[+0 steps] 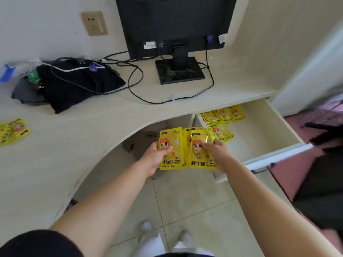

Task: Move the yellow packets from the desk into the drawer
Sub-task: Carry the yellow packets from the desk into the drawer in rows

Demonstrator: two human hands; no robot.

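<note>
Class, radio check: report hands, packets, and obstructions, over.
Left hand and right hand both gripping a fan of yellow packets beside the open drawer. More packets left on the desk. Nothing blocking the drawer.

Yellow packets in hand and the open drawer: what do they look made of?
Yellow printed hand-warmer packets, held by the left hand and right hand: apparently glossy plastic film, judging by glare and creases. Pale open drawer: likely matte laminated board with faint woodgrain, matching the desk top.

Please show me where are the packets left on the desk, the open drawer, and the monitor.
packets on the desk (13, 130), head view, middle of the pile
drawer (259, 130), head view, bare floor inside
monitor (174, 25), head view, back panel
</note>
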